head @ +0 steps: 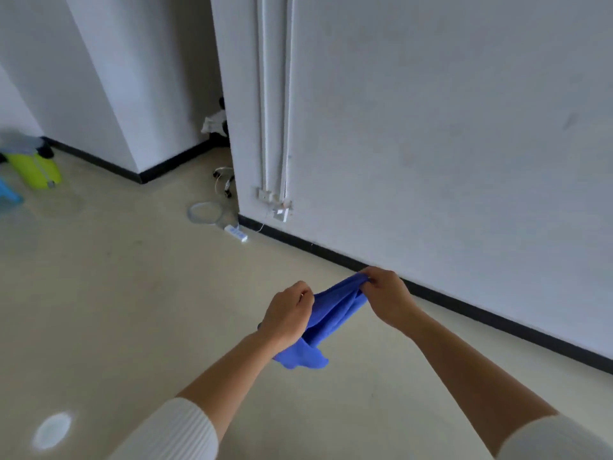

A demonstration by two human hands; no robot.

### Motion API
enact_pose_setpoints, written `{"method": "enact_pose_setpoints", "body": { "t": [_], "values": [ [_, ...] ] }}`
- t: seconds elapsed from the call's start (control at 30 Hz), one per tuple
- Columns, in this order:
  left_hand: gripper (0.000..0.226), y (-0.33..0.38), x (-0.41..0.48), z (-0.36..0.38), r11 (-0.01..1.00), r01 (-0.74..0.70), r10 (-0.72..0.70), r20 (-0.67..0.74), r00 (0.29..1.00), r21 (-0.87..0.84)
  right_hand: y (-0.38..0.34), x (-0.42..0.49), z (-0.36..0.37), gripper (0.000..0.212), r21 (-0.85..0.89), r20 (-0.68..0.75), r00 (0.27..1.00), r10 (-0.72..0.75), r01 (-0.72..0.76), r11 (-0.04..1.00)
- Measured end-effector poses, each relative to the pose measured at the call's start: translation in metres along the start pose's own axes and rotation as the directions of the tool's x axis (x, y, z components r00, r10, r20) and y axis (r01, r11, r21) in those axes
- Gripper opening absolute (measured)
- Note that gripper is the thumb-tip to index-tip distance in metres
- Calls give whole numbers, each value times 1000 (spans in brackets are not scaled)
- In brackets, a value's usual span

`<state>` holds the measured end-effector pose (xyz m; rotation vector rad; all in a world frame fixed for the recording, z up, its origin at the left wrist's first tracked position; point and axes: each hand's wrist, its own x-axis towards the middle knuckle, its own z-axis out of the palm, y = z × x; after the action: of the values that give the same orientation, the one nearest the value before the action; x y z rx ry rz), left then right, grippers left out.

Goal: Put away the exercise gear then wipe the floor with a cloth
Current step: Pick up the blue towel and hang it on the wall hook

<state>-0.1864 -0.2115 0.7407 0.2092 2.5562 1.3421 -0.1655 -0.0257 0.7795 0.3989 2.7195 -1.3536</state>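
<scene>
Both hands held a blue cloth (335,313) in the air above the floor (132,310), close to the black skirting at the foot of the white wall (447,127). The left hand (288,315) gripped one end with curled fingers, and the right hand (386,293) pinched the other end, so the cloth hung bunched between them, its loose part drooping below the left wrist. White ribbed sleeves were pushed up both forearms. Farther off, a white power strip (236,233) lay on the floor beside the wall's corner, with a coiled cable (205,212) just beside it. Well apart at the far left lay a yellow-green bag (36,171), partly blurred.
</scene>
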Motion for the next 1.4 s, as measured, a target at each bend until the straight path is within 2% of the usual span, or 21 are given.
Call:
{"method": "enact_pose_setpoints", "body": {
  "t": [0.17,0.27,0.43,0.63,0.77,0.87,0.93,1.07,1.17,1.23,1.4],
  "values": [
    [37,119,19,35,959,-280,270,150,951,51,-1,-35,-121,28,53,-215,977,-14,26,998],
    [38,183,19,81,903,-426,402,234,885,60,18,-66,-189,28,54,-357,934,-14,35,998],
    [38,287,-4,187,819,-573,540,374,754,-29,91,-127,-303,22,58,-536,843,45,-16,998],
    [41,425,-46,329,720,-677,679,360,640,-153,210,-221,-447,13,3,-679,720,144,-194,981],
    [44,510,-80,421,615,-762,757,425,497,-204,287,-282,-524,18,-198,-729,666,159,-428,882],
    [45,562,-99,493,564,-790,774,487,404,-241,341,-319,-575,22,-265,-789,587,180,-590,762],
    [44,592,-106,541,560,-785,768,521,373,-264,374,-341,-607,19,-177,-836,500,224,-633,754],
    [46,645,-116,637,580,-754,733,600,319,-308,430,-373,-677,19,173,-885,305,351,-483,858],
    [44,683,-117,711,589,-737,699,666,260,-331,474,-387,-737,16,304,-901,186,393,-378,874],
    [43,710,-113,765,600,-711,676,708,204,-368,503,-395,-780,16,310,-915,140,377,-353,883],
    [41,789,-102,897,609,-642,626,779,29,-465,558,-409,-894,12,235,-951,93,293,-394,889]
  ]
}}
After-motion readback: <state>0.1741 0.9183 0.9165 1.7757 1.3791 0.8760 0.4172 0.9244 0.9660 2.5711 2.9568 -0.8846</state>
